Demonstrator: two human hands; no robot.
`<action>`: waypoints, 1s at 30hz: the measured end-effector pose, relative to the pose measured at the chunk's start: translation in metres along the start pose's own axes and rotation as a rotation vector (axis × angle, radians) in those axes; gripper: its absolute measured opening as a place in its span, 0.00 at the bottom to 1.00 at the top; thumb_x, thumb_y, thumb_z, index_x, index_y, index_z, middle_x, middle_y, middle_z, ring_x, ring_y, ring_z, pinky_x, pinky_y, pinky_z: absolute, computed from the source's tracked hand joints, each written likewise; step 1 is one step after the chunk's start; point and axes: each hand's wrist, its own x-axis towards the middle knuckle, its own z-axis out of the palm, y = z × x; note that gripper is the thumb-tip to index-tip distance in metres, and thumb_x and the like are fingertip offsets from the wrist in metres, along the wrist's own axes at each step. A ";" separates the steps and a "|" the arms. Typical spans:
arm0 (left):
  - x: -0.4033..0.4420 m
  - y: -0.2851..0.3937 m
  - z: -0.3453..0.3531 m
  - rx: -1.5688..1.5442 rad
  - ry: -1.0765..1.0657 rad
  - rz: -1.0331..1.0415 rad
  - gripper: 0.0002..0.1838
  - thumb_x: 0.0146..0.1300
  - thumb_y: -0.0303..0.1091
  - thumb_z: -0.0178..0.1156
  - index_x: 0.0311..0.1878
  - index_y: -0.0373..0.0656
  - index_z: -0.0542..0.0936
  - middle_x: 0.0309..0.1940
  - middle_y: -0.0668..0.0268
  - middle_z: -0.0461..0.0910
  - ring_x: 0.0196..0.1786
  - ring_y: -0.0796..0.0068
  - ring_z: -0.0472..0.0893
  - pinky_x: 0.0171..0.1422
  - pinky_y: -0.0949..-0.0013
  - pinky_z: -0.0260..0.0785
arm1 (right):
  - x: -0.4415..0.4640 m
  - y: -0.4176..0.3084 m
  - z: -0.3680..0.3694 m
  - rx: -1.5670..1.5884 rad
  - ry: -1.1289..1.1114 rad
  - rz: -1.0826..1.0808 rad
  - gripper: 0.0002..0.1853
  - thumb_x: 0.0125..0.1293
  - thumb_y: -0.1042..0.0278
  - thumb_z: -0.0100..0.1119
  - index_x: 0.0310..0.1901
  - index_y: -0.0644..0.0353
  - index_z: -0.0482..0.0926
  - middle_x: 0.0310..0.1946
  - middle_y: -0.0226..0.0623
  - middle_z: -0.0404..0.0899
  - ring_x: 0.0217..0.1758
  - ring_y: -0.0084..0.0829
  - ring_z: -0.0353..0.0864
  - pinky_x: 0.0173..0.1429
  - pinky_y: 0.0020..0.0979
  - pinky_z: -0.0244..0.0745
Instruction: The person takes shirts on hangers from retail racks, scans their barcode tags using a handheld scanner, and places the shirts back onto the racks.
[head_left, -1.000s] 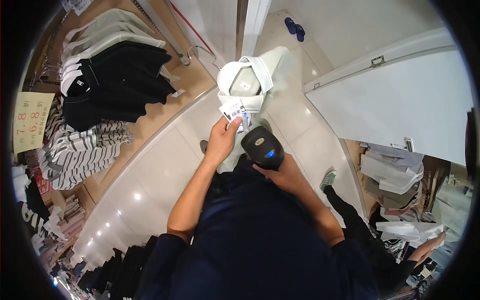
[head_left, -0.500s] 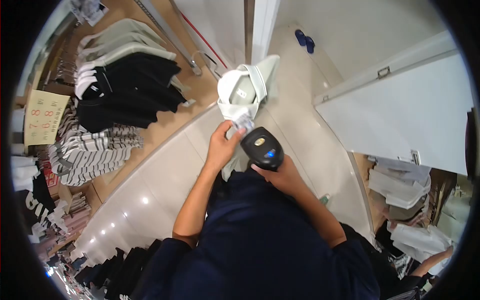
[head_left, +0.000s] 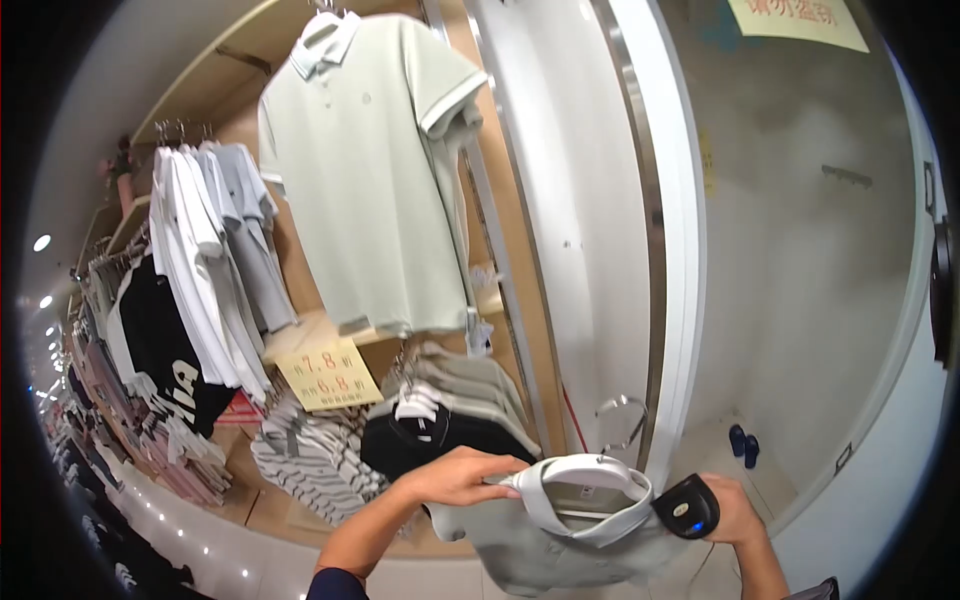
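A pale grey-green polo shirt (head_left: 600, 556) hangs on a white hanger (head_left: 585, 468) low in front of me. My left hand (head_left: 465, 476) is closed on the shirt at the left side of its collar, the thumb and fingers pinching cloth. A black barcode scanner (head_left: 687, 507) with a blue light is in my right hand (head_left: 735, 510), at the right side of the collar. Most of the right fingers are behind the scanner. Above the collar rises a curved metal hook (head_left: 627, 408).
A similar polo shirt (head_left: 375, 170) hangs high on the wall rack. Below it are a yellow price sign (head_left: 330, 377), striped shirts (head_left: 310, 460) and black shirts (head_left: 430, 435). To the right, a white door frame (head_left: 675, 200) borders a small room with dark slippers (head_left: 743, 446) on its floor.
My view has tilted up towards the rack. The left hand has gone from the shirt's tag to its collar. The scanner has moved away from the tag to the collar's right side.
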 end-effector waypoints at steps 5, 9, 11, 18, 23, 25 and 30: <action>0.043 0.020 -0.079 0.026 -0.038 0.000 0.21 0.68 0.44 0.64 0.58 0.41 0.80 0.49 0.57 0.84 0.51 0.54 0.83 0.56 0.60 0.74 | 0.029 -0.019 -0.005 -0.194 0.098 -0.090 0.20 0.42 0.63 0.76 0.38 0.60 0.84 0.29 0.39 0.85 0.30 0.42 0.85 0.37 0.36 0.78; 0.121 -0.005 -0.171 0.863 0.346 0.316 0.16 0.62 0.46 0.67 0.46 0.46 0.83 0.39 0.63 0.84 0.47 0.59 0.81 0.62 0.53 0.66 | 0.052 -0.010 -0.026 -0.244 0.194 -0.187 0.18 0.44 0.64 0.76 0.36 0.64 0.82 0.25 0.41 0.81 0.25 0.44 0.81 0.33 0.37 0.76; 0.164 -0.031 -0.235 1.348 0.307 0.288 0.16 0.65 0.49 0.64 0.45 0.48 0.85 0.40 0.65 0.83 0.51 0.63 0.80 0.72 0.50 0.59 | 0.079 -0.007 -0.030 -0.354 0.260 -0.221 0.16 0.42 0.64 0.74 0.32 0.61 0.81 0.23 0.38 0.79 0.23 0.42 0.79 0.29 0.36 0.71; 0.122 -0.093 -0.363 1.675 0.018 -0.035 0.20 0.68 0.54 0.59 0.27 0.50 0.82 0.22 0.70 0.80 0.32 0.67 0.83 0.55 0.52 0.69 | 0.146 -0.001 -0.037 -0.699 0.344 -0.280 0.16 0.43 0.63 0.72 0.33 0.60 0.81 0.22 0.36 0.76 0.24 0.41 0.78 0.30 0.39 0.65; 0.100 -0.085 -0.371 1.638 0.243 -0.019 0.06 0.68 0.36 0.56 0.43 0.47 0.78 0.27 0.65 0.79 0.32 0.61 0.84 0.33 0.60 0.74 | 0.231 -0.013 -0.062 -0.679 0.293 -0.331 0.15 0.42 0.65 0.74 0.32 0.60 0.81 0.22 0.40 0.78 0.25 0.44 0.79 0.33 0.38 0.70; 0.110 -0.090 -0.370 1.756 0.147 -0.030 0.07 0.66 0.33 0.56 0.45 0.47 0.77 0.29 0.64 0.80 0.33 0.60 0.84 0.34 0.58 0.75 | 0.261 -0.015 -0.065 -0.624 0.300 -0.355 0.12 0.43 0.69 0.72 0.30 0.61 0.80 0.23 0.41 0.79 0.26 0.45 0.80 0.33 0.37 0.74; 0.072 -0.073 -0.388 1.752 0.193 0.050 0.06 0.62 0.30 0.57 0.42 0.47 0.77 0.27 0.66 0.79 0.29 0.61 0.83 0.32 0.59 0.75 | 0.315 -0.003 -0.074 -0.541 0.269 -0.386 0.11 0.43 0.74 0.69 0.31 0.62 0.79 0.25 0.45 0.80 0.29 0.48 0.82 0.36 0.36 0.76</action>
